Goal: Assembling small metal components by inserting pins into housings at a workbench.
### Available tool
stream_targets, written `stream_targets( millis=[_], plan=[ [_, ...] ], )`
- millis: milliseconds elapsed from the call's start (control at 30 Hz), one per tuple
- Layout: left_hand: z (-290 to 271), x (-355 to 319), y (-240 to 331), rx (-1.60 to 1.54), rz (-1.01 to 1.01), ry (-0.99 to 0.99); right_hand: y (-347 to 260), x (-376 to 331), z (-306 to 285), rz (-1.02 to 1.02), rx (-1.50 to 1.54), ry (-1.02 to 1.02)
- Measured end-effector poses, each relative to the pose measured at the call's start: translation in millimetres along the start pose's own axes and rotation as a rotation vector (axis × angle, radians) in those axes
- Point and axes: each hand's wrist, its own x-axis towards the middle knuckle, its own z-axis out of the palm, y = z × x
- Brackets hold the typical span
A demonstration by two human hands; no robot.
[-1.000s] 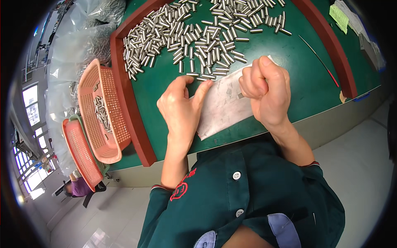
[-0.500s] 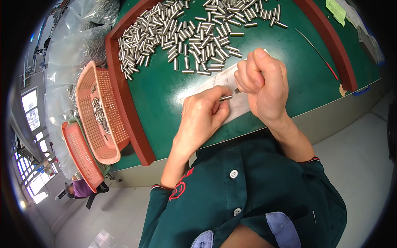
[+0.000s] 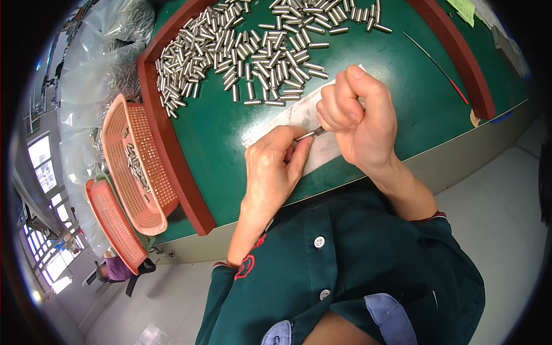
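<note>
My left hand [image 3: 269,167] pinches a small shiny metal cylinder [image 3: 303,136] between thumb and fingers, above a pale, smudged cloth or paper sheet [image 3: 325,154]. My right hand [image 3: 365,118] is closed in a fist around a tool whose grip is hidden. Only a short grey metal end of the tool [image 3: 319,131] shows below the fist, and it meets the end of the cylinder at my left fingertips. Whether the tip goes inside the cylinder, I cannot tell. Beyond both hands lies a big loose heap of similar metal cylinders [image 3: 267,63] on the green tabletop [image 3: 221,149].
Red-brown rails [image 3: 172,155] border the work area left and right. A thin rod with a red handle [image 3: 454,86] lies at the right. Outside the left rail stand a pink basket [image 3: 158,221] holding some cylinders, another pink basket [image 3: 118,230], and clear bags [image 3: 86,86] of metal parts.
The tool end in my right hand has come down to the cylinder in my left fingers; before, a gap showed between them. The whole view has shifted slightly.
</note>
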Motion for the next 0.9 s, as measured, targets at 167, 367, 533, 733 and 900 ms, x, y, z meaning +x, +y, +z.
stream_targets(
  millis=[167,367,533,733,900],
  plan=[
    [0.1,-0.1,-3.6,-0.026,0.02,0.003,1.5,0.1,1.0,0.006,0.012,0.016],
    [1.7,0.1,-5.9,-0.049,0.029,0.013,0.6,0.4,0.9,0.011,0.008,0.025],
    [1.4,-0.2,-6.7,-0.056,0.034,0.015,0.4,0.8,3.0,0.007,-0.002,0.035],
    [2.2,-0.4,-7.6,-0.07,0.04,0.02,0.1,1.4,4.4,0.01,-0.011,0.022],
    [1.8,-0.1,-7.1,-0.096,0.014,0.016,1.1,1.7,9.6,-0.007,-0.118,-0.002]
  ],
)
